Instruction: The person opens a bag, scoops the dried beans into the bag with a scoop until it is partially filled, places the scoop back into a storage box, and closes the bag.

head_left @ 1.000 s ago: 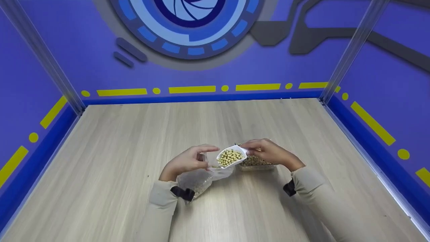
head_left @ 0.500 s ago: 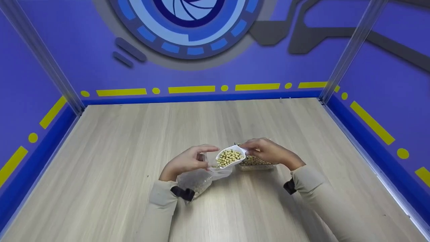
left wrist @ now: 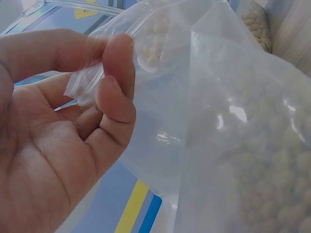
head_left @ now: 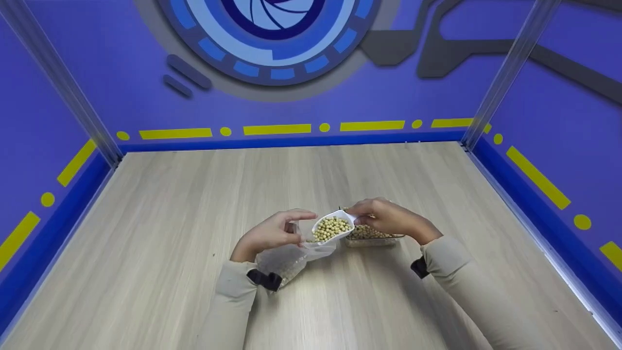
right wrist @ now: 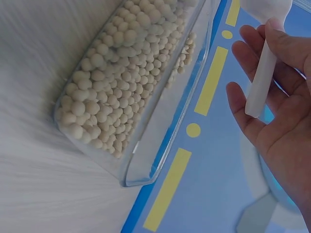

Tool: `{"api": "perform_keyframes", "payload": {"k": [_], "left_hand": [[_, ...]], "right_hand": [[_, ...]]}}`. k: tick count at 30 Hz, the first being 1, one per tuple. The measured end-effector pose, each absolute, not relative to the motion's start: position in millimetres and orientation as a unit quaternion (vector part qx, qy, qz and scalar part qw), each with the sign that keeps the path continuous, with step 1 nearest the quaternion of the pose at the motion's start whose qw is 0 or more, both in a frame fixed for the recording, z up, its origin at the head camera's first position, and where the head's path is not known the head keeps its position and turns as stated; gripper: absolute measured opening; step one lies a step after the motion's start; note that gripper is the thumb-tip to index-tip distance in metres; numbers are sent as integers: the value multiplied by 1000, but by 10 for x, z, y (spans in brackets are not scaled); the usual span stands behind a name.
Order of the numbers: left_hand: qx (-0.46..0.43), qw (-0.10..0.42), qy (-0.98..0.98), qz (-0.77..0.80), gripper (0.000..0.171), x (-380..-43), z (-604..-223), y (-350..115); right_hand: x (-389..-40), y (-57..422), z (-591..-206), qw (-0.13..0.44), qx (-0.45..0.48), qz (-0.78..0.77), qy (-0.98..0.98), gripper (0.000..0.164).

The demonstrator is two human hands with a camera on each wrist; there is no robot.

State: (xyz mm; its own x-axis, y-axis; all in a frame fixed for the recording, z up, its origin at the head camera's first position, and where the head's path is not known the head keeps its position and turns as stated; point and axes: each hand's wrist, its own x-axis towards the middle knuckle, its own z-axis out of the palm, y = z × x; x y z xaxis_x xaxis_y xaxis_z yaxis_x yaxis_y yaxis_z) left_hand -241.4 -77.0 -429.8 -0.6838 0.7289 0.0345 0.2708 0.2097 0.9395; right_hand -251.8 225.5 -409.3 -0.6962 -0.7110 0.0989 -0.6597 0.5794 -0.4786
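Observation:
My left hand (head_left: 272, 233) pinches the top edge of a clear zip bag (left wrist: 160, 116), which holds it up with the mouth toward the right. Pale round beans fill the bag's lower part in the left wrist view. In my right hand (head_left: 388, 219) is a white scoop (head_left: 353, 218), gripped by its handle (right wrist: 262, 80). The scoop is heaped with yellowish beans (head_left: 331, 228) and its front edge overlaps the bag's mouth in the head view. Below the right hand stands a clear box (right wrist: 160, 131) with many more beans (right wrist: 121, 73), partly hidden by that hand in the head view.
A wooden table (head_left: 194, 194) carries everything. Blue panels (head_left: 272, 112) with yellow marks wall it at the back and both sides. A dark strap (head_left: 265, 280) circles the left sleeve, another (head_left: 419, 267) the right.
The scoop in my right hand has shifted very slightly left toward the bag. My left hand and the bag stay where they were.

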Motion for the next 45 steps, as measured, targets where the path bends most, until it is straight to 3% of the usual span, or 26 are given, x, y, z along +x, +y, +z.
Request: {"api": "perform_keyframes", "payload": {"k": [45], "left_hand": [[329,212,747,538,60,-2411,-4301,-773]], "right_hand": [[-2510,2195,-3931,26,-422,-183,887,28]]}}
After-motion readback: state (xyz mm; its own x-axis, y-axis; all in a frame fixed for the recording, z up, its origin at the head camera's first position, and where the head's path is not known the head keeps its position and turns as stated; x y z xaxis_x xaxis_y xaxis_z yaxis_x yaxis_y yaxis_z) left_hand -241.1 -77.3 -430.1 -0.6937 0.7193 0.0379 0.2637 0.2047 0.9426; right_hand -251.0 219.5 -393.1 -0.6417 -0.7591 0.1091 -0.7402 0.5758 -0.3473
